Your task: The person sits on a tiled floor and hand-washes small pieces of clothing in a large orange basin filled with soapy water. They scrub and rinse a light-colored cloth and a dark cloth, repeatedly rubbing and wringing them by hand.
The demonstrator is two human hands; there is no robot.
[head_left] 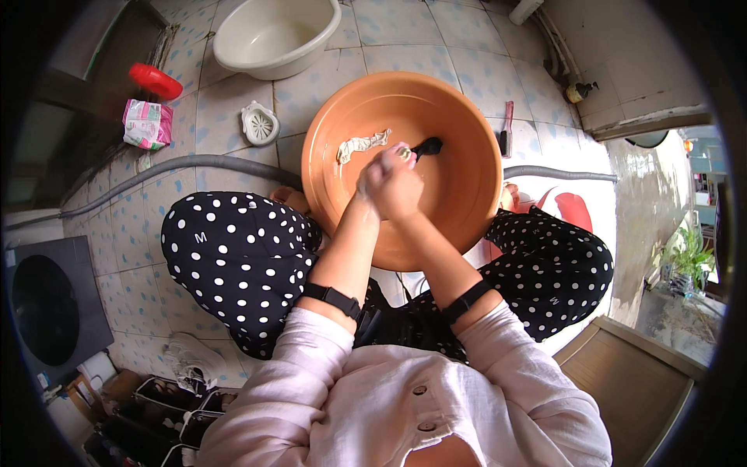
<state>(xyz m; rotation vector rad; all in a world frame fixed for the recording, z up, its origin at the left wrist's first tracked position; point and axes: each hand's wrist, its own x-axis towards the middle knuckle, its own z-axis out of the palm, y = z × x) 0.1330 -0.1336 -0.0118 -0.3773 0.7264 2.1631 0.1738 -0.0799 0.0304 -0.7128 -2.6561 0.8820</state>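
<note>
My left hand (376, 172) and my right hand (402, 190) are pressed together over an orange plastic basin (467, 204). A small pale bundle (404, 153), apparently wet cloth, pokes out between the closed fingers; most of it is hidden by them. Just right of the fingertips is a black piece of cloth (430, 147), perhaps a sock; whether it touches the hands I cannot tell. A crumpled cream cloth (362, 145) lies on the basin's bottom, left of the hands. The basin stands on the floor between my knees.
A white oval basin (274, 41) stands beyond. A soap dish (259, 124), a red bottle (155, 81) and a pink-white packet (147, 124) are at left, a brush (506, 131) at right. A grey hose (233, 163) crosses the tiled floor.
</note>
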